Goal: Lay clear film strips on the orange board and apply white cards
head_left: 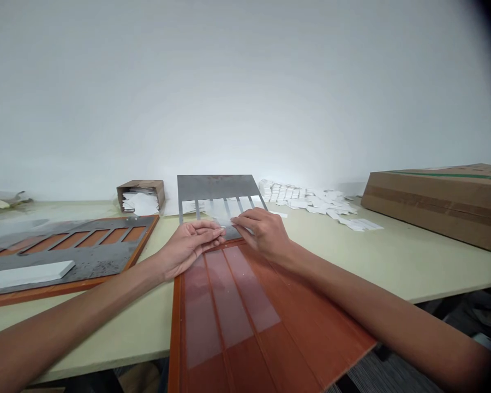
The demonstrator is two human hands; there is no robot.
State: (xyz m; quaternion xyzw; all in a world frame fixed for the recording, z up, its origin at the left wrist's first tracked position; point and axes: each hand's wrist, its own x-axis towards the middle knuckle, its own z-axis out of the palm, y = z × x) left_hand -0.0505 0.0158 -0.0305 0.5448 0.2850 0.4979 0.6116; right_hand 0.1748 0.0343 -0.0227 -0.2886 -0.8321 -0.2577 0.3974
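My left hand [196,244] and my right hand [264,232] are close together above the far edge of an orange board [311,327]. Each has its fingertips pinched, with a thin translucent film [225,214] between them; its exact outline is hard to make out. Shallow lengthwise grooves divide the board, and three clear film strips [229,295] lie side by side on its left part. Just beyond my hands, a grey metal plate [216,186] with several slots rests at the board's far end. My fingers partly cover its lower portion.
To the left, another slotted grey plate [102,263] lies in an orange tray [153,232], with a white block [33,274] on top. A small carton [160,194] of papers, scattered white slips [327,202] and a large cardboard box [433,204] stand along the pale table [409,267].
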